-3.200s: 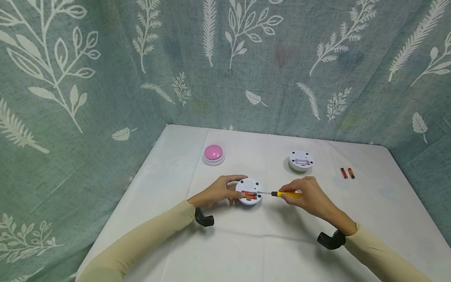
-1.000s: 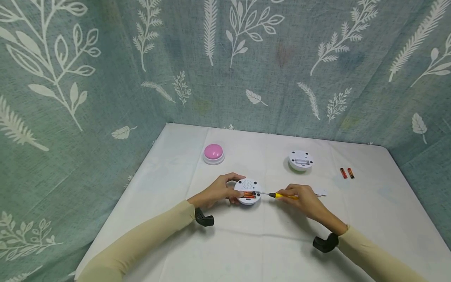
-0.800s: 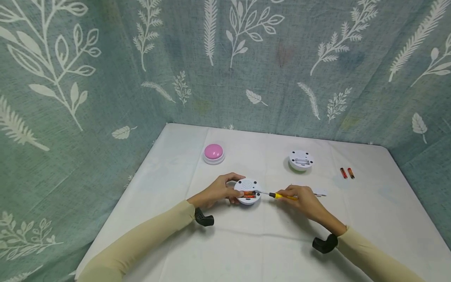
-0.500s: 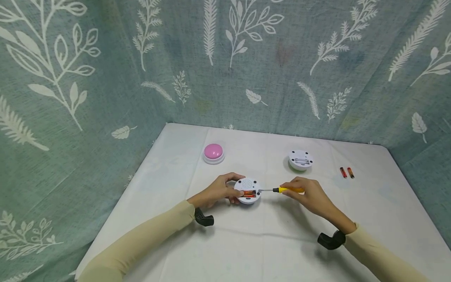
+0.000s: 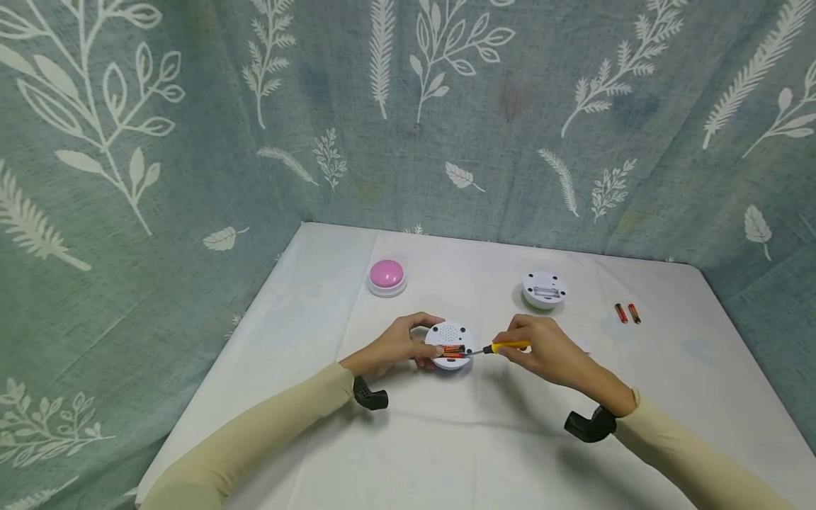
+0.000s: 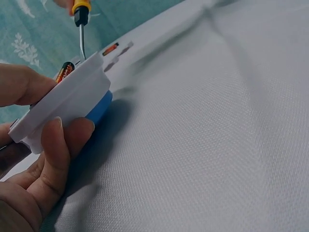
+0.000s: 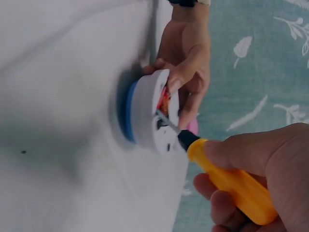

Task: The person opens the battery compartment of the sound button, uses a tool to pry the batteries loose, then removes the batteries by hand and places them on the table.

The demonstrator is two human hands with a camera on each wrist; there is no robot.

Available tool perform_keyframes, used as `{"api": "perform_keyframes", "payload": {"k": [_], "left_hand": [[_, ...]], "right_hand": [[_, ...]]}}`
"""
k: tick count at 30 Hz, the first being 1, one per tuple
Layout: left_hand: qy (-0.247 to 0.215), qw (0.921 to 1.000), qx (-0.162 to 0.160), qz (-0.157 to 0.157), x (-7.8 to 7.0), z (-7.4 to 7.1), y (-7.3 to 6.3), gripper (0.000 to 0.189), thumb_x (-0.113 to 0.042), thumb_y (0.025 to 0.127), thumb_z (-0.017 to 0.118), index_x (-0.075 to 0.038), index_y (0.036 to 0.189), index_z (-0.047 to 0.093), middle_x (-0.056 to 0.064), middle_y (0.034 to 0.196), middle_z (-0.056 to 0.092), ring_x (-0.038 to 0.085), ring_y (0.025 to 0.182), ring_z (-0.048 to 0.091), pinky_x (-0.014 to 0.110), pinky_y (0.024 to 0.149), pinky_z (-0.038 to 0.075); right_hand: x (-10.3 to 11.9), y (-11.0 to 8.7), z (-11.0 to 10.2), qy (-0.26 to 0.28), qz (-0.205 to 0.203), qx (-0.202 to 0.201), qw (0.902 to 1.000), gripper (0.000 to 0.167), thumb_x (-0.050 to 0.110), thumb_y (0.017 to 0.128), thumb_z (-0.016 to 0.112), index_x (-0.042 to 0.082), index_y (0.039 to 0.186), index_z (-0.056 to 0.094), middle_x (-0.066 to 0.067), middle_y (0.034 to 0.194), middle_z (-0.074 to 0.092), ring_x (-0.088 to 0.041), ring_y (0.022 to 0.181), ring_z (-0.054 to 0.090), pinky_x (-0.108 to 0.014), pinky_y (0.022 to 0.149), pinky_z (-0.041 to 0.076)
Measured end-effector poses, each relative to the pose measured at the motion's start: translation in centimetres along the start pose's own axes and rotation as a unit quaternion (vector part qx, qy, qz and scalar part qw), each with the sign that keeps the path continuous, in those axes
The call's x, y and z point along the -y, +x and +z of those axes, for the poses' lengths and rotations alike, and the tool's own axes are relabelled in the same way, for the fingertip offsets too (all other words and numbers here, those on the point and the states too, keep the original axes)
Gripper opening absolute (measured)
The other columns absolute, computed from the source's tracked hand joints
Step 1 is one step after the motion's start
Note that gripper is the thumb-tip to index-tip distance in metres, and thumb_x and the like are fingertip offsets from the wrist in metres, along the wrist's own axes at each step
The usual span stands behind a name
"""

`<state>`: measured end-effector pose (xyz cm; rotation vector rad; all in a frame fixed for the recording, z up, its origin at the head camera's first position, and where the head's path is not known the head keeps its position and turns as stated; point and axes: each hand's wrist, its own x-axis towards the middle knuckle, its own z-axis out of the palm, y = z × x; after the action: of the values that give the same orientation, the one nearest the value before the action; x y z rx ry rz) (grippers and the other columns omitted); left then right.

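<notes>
My left hand [image 5: 400, 345] grips a round white push-button device [image 5: 448, 334] held base up, its blue dome [image 6: 100, 107] underneath. The thumb [image 7: 181, 76] presses on two red-and-black AAA batteries [image 5: 452, 351] in the base's battery compartment. One battery end [image 6: 65, 71] stands up above the base's rim in the left wrist view. My right hand [image 5: 542, 348] holds a screwdriver by its yellow handle [image 7: 234, 181]. Its metal shaft [image 6: 82, 41] slants down to the compartment's right end, with the tip right at the battery ends.
A pink button [image 5: 386, 274] stands at the back left. Another upturned white device [image 5: 544, 290], its battery compartment bare, lies at the back right. Two loose batteries [image 5: 627, 313] lie farther right. A small white piece [image 5: 583, 345] shows partly behind my right hand. A dark speck [image 7: 23, 152] lies on the cloth.
The screwdriver tip has shifted from the compartment's far right corner to nearer the front battery, and its shaft now slants more. My right hand has moved slightly left; the left keeps its hold.
</notes>
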<state>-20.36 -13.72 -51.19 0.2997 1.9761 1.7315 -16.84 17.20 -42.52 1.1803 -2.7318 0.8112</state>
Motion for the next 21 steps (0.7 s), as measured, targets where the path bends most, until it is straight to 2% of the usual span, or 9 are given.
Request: {"api": "perform_keyframes", "payload": {"k": [6, 9, 13, 16, 21], "left_hand": [[-0.003, 1.0, 0.002, 0.006, -0.1, 0.1, 0.1, 0.065, -0.016, 0.083, 0.088, -0.015, 0.141, 0.058, 0.011, 0.134, 0.057, 0.029, 0.076, 0.074, 0.033, 0.065, 0.059], [-0.004, 1.0, 0.003, 0.008, 0.0, 0.1, 0.2, 0.065, -0.016, 0.082, 0.089, -0.016, 0.14, 0.059, 0.01, 0.133, 0.057, 0.031, 0.075, 0.074, 0.033, 0.063, 0.059], [0.004, 0.9999, 0.001, 0.014, -0.2, 0.2, 0.3, 0.064, -0.015, 0.082, 0.088, -0.016, 0.139, 0.06, 0.012, 0.129, 0.059, 0.033, 0.075, 0.074, 0.033, 0.061, 0.058], [0.009, 0.9998, -0.003, 0.015, -0.2, 0.2, 0.3, 0.063, -0.014, 0.082, 0.088, -0.015, 0.139, 0.061, 0.012, 0.128, 0.06, 0.032, 0.075, 0.074, 0.033, 0.061, 0.058], [0.0, 0.9999, -0.008, 0.006, -0.3, 0.2, 0.2, 0.064, -0.013, 0.082, 0.089, -0.014, 0.139, 0.061, 0.011, 0.132, 0.058, 0.031, 0.074, 0.074, 0.035, 0.063, 0.06]], "right_hand": [[1.4, 1.4, -0.8, -0.053, -0.044, 0.022, 0.9974, 0.011, 0.003, 0.087, 0.081, 0.006, 0.097, 0.082, 0.005, 0.079, 0.058, -0.011, 0.067, 0.054, -0.022, 0.06, 0.045], [2.2, 2.0, -1.0, -0.092, -0.061, 0.031, 0.9934, 0.011, 0.001, 0.084, 0.083, 0.009, 0.092, 0.081, 0.006, 0.076, 0.054, -0.01, 0.067, 0.051, -0.025, 0.064, 0.039], [2.7, 2.4, -1.2, -0.128, -0.055, 0.038, 0.9895, 0.011, 0.003, 0.083, 0.085, 0.011, 0.089, 0.081, 0.007, 0.075, 0.053, -0.009, 0.07, 0.049, -0.03, 0.065, 0.03], [2.1, 2.1, -1.1, -0.116, -0.037, 0.033, 0.992, 0.012, 0.002, 0.082, 0.085, 0.01, 0.09, 0.082, 0.006, 0.076, 0.059, -0.009, 0.07, 0.053, -0.027, 0.065, 0.039], [0.1, 0.9, -0.4, -0.034, 0.025, 0.02, 0.9989, 0.014, 0.001, 0.084, 0.083, 0.006, 0.097, 0.083, 0.005, 0.082, 0.066, -0.009, 0.071, 0.06, -0.024, 0.061, 0.05]]}}
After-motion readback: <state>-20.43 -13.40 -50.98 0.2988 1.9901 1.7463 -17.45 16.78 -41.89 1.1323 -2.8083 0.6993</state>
